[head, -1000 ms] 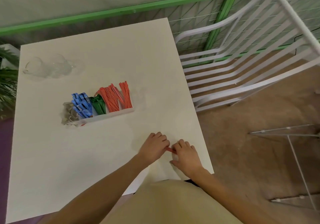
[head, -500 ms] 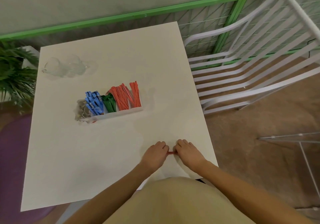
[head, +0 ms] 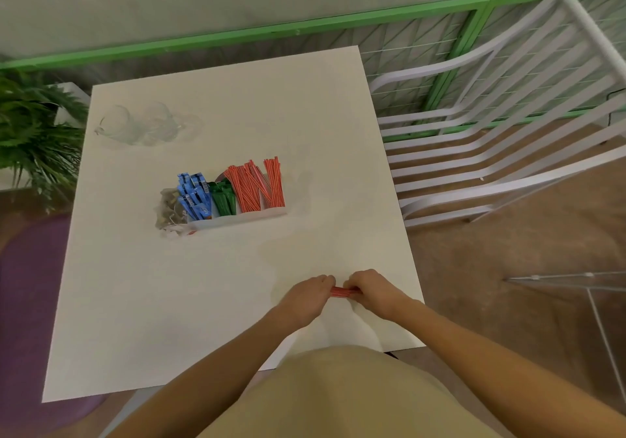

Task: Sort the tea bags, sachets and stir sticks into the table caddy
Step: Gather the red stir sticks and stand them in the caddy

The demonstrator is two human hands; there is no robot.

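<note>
A white table caddy [head: 237, 219] stands mid-table. It holds red striped stir sticks [head: 256, 187] at the right, green sachets [head: 222, 197], blue sachets [head: 193, 194], and greyish tea bags [head: 168, 209] at its left end. Near the table's front edge, my left hand [head: 306, 297] and my right hand [head: 371, 290] both pinch a small bundle of red stir sticks [head: 343, 291] lying flat between them. Each hand covers one end of the bundle.
Clear glasses [head: 145, 124] stand at the white table's [head: 135, 302] far left corner. A white slatted chair [head: 491, 153] is to the right, a potted plant [head: 30, 132] to the left, and a green railing [head: 237, 34] behind.
The view shifted, so the table sits further right in frame. My hands stayed at the front edge and drew slightly apart, showing more of the red bundle.
</note>
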